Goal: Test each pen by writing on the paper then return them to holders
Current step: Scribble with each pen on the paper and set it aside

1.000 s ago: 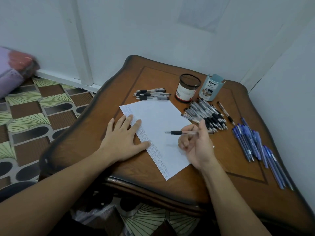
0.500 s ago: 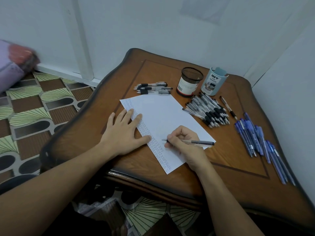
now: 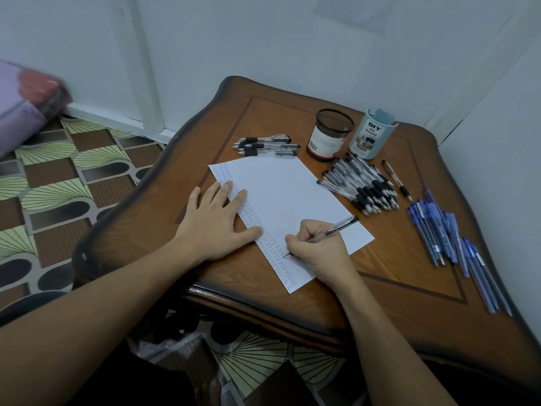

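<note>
Two holders stand together at the back of the table: a black mesh cup with a red-and-white label [image 3: 330, 136] and, just beside it, a pale blue plastic organiser marked "DIY" [image 3: 371, 134]. I cannot tell what is inside either.

The brown carved wooden table [image 3: 263, 118] sits in a corner of white walls [image 3: 263, 39], over a green-and-brown patterned floor [image 3: 58, 183]. A white sheet of paper [image 3: 287, 194] lies in the middle, with rows of small marks down its left edge. Around it are a small bunch of black-grip pens [image 3: 265, 145], a big heap of clear pens with black grips [image 3: 363, 187], one lone pen [image 3: 397, 180] and a spread of blue pens [image 3: 448, 238].

The left hand [image 3: 218, 222] lies flat, fingers straight and spread, pressing the paper's marked edge. The right hand [image 3: 317, 250] has its fingers curled tight round a clear black-grip pen [image 3: 333, 230], with the pen's tip touching the paper near the marks.
</note>
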`<state>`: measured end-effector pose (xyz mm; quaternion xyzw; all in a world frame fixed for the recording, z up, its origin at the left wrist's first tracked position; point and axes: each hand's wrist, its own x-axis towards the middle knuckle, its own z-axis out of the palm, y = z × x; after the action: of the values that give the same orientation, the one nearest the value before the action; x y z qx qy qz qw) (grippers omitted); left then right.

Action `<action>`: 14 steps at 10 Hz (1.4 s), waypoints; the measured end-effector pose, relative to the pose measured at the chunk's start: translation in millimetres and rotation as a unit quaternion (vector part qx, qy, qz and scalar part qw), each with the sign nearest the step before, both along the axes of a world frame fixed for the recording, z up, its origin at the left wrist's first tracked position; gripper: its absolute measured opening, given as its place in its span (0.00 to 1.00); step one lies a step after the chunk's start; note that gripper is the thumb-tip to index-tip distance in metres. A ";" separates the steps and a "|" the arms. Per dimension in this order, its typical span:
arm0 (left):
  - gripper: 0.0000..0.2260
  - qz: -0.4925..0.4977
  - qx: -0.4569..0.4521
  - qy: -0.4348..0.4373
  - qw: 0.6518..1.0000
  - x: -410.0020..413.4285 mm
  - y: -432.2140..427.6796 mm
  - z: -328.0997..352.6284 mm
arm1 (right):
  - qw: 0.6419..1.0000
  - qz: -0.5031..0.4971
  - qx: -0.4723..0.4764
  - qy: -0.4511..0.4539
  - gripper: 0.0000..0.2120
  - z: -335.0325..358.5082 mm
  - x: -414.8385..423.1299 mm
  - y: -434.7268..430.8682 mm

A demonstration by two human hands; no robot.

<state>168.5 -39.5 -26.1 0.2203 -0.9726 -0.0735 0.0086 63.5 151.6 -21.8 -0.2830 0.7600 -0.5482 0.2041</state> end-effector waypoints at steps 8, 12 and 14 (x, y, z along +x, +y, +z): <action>0.46 0.005 0.008 0.007 1.000 0.8 1.9 -0.2 | 0.999 0.006 -0.005 0.039 0.18 -0.4 0.8 3.0; 0.46 0.004 0.009 0.008 1.000 0.5 2.0 -0.3 | 0.999 -0.007 -0.006 0.044 0.18 -0.8 1.0 1.4; 0.46 0.003 0.007 0.004 1.000 -0.3 1.3 -1.1 | 0.999 0.006 0.008 0.042 0.18 1.1 0.8 3.1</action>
<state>168.2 -38.2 -27.1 0.2226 -0.9714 -0.0814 0.0111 64.3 154.7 -20.7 -0.3088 0.7704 -0.5286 0.1779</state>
